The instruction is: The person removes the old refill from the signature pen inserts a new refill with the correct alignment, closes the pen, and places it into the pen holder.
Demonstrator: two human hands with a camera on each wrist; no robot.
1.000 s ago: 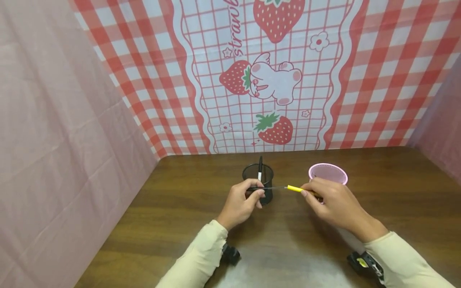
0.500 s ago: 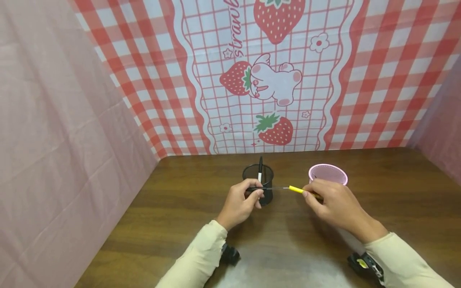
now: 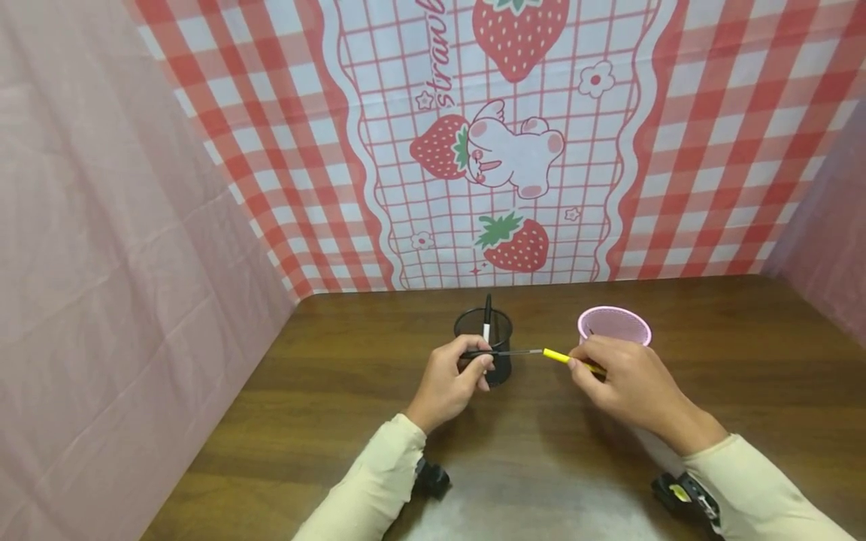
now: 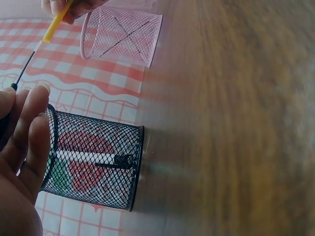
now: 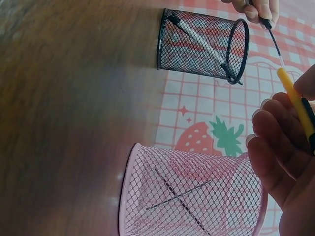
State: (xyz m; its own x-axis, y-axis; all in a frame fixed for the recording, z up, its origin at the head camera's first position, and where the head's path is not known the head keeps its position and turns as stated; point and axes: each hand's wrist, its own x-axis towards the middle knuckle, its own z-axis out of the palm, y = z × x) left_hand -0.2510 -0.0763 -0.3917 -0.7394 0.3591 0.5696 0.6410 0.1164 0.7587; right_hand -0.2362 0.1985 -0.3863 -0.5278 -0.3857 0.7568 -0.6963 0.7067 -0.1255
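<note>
My left hand (image 3: 449, 379) pinches the black end of a thin pen refill (image 3: 517, 352), whose dark tube turns clear towards its right end. That clear end meets the open tip of a yellow pen barrel (image 3: 556, 355), gripped between the thumb and fingers of my right hand (image 3: 629, 383). In the right wrist view a black part lies along the barrel (image 5: 291, 88), partly hidden by the hand. Both hands are raised over the table, the left in front of a black mesh cup (image 3: 501, 372), the right in front of a pink mesh cup (image 3: 616, 309).
A white pen with black ends (image 3: 488, 315) leans in the black cup. Two thin dark rods (image 5: 177, 194) cross inside the pink cup. Behind the wooden table (image 3: 325, 391) hangs a red checked strawberry cloth (image 3: 311, 180), with a pink curtain (image 3: 122, 263) at the left.
My right hand has drawn the yellow barrel slightly to the right, and a little more of the refill's clear end shows. The left hand holds nearly still.
</note>
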